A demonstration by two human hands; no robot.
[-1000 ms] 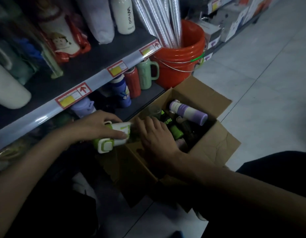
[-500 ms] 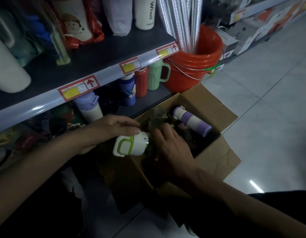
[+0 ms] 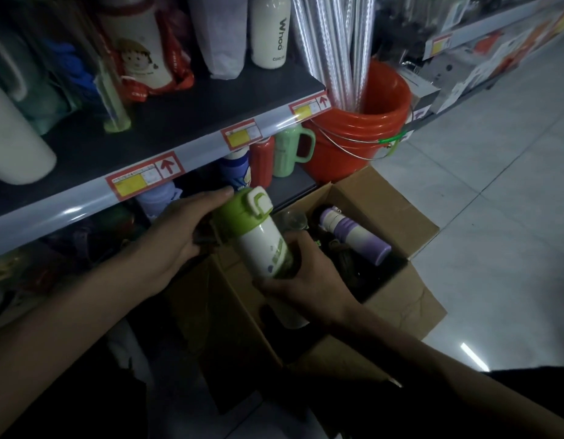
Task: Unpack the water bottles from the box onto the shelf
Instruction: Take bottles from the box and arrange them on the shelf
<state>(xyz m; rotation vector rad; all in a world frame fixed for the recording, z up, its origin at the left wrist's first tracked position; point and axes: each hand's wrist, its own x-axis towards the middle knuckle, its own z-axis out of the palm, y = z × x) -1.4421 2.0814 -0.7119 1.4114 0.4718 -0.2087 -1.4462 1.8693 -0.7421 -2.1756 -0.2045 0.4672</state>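
Note:
A green-and-white water bottle [image 3: 258,236] with a green cap is held upright just above the near left corner of the open cardboard box [image 3: 397,296]. My right hand [image 3: 302,280] grips its lower body from below. My left hand [image 3: 182,229] wraps the cap end from the left. A purple-and-white bottle [image 3: 353,239] lies inside the box among darker items that I cannot make out. The lower shelf [image 3: 293,188] behind the box holds a blue bottle [image 3: 236,172], a red bottle [image 3: 261,163] and a green mug [image 3: 290,153].
The upper shelf [image 3: 185,153] with price tags juts out over the lower one and carries white bottles and packaged goods. An orange bucket [image 3: 363,128] with silver rods stands right of the shelf. Pale tiled floor [image 3: 496,201] lies to the right.
The green-and-white bottle went from lying sideways in my left hand to upright. My right hand left the box and took hold of the bottle's lower body.

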